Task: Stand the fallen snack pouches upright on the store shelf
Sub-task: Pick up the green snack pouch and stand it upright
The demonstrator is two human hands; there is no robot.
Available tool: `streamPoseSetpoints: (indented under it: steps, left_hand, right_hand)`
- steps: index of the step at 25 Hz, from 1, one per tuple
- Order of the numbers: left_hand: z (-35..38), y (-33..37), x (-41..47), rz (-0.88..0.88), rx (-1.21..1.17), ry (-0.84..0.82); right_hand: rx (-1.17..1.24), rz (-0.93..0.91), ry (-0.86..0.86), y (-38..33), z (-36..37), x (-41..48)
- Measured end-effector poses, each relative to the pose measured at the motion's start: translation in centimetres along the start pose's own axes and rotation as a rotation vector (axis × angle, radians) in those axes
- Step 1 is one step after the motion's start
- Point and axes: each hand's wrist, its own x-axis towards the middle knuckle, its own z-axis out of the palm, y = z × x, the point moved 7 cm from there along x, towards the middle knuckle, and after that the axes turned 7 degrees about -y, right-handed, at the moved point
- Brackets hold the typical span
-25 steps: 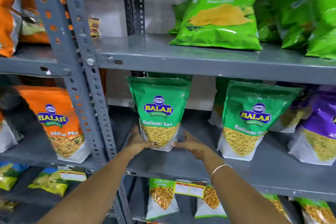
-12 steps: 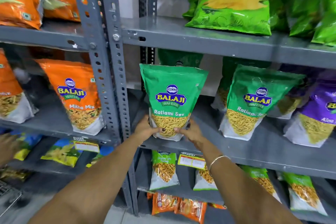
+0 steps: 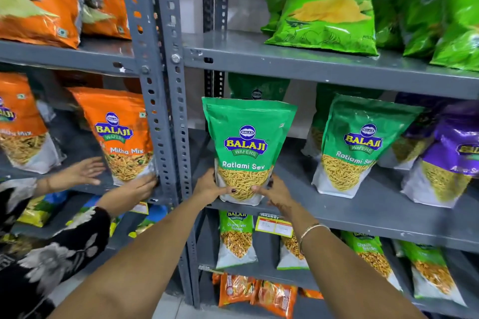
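A green Ratlami Sev pouch (image 3: pixel 247 147) stands upright at the front left of the grey middle shelf (image 3: pixel 368 217). My left hand (image 3: pixel 211 188) grips its lower left corner and my right hand (image 3: pixel 276 193) grips its lower right corner. Another green pouch (image 3: pixel 258 88) stands right behind it, mostly hidden. A second Ratlami Sev pouch (image 3: pixel 359 145) stands to the right, leaning slightly. Purple pouches (image 3: pixel 451 155) stand at the far right.
Another person's two hands (image 3: pixel 108 179) hold an orange Mitha Mix pouch (image 3: pixel 120 134) on the left rack. A perforated steel upright (image 3: pixel 168 111) divides the racks. Light green chip bags (image 3: pixel 329 13) sit above; small pouches (image 3: pixel 236 238) and price tags (image 3: pixel 274 225) below.
The view shifted so the shelf sits higher and closer. My hands stayed on the pouch's bottom corners. Another person's hands came in at the left and took the orange pouch.
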Motion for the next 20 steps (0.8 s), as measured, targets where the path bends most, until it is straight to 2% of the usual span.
streamPoseSetpoints:
  steps: [6,9,11,13,15,17,18,20]
  left_hand:
    - [-0.2,0.1,0.5,0.002,0.016,-0.047]
    - [-0.2,0.1,0.8,-0.115,0.142,-0.1]
    - [0.4,-0.3,0.6,-0.33,0.24,-0.255]
    - [2.4,-0.3,-1.2,-0.572,0.348,-0.549]
    - [5.7,0.6,-2.7,-0.659,0.455,-0.857]
    - [10.1,2.4,-2.8,-0.589,0.505,-1.012]
    - [12.7,3.7,-2.0,-0.496,0.494,-0.985]
    - [16.8,6.6,1.0,-0.231,0.398,-0.732]
  right_hand:
    - [0.045,0.01,0.009,0.0,-0.1,0.2]
    - [-0.001,0.029,-0.04,0.0,-0.3,-0.1]
    - [-0.08,0.112,-0.039,0.7,-1.8,-0.6]
    - [-0.172,0.253,0.003,2.5,-5.3,-1.2]
    - [-0.243,0.346,0.009,3.9,-9.3,-1.8]
    - [-0.309,0.414,0.154,4.8,-14.7,-2.7]
    - [-0.306,0.402,0.233,5.2,-17.6,-3.0]
    - [-0.241,0.348,0.31,6.4,-22.2,-2.6]
